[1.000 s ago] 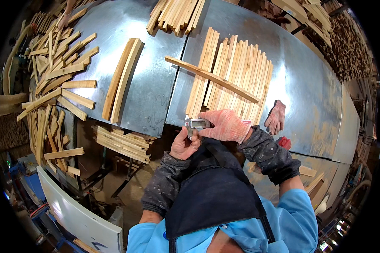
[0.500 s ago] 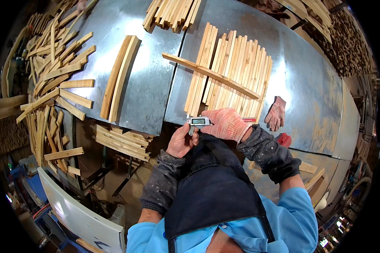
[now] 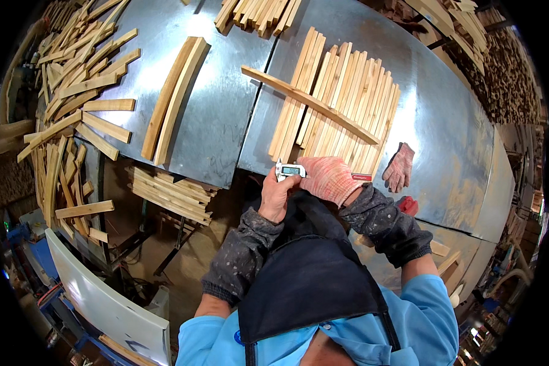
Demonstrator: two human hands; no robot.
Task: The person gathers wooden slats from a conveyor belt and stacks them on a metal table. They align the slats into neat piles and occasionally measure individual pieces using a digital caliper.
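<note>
A digital caliper [image 3: 291, 171] with a small grey display is between my two hands, just off the near edge of the metal table. My bare left hand [image 3: 277, 196] pinches its jaw end, the thumb lying along the lower edge of the display. My right hand [image 3: 327, 178], in a pink knitted glove, closes round the other end; its fingers are partly hidden. A red strip-like piece [image 3: 361, 177] shows beside the right wrist. Just beyond the caliper lies a row of wooden strips [image 3: 341, 110], with one strip [image 3: 311, 104] laid slantwise across them.
Two longer strips [image 3: 175, 100] lie left on the metal table [image 3: 219, 122]. A loose heap of wood pieces [image 3: 82, 91] covers the far left. More strips [image 3: 171, 195] are stacked below the table edge. A spare glove [image 3: 399, 168] and a red object [image 3: 408, 205] are at right.
My left hand has moved up and right, its thumb now against the caliper's display body. The caliper has shifted slightly right and tilted. My right hand keeps its hold.
</note>
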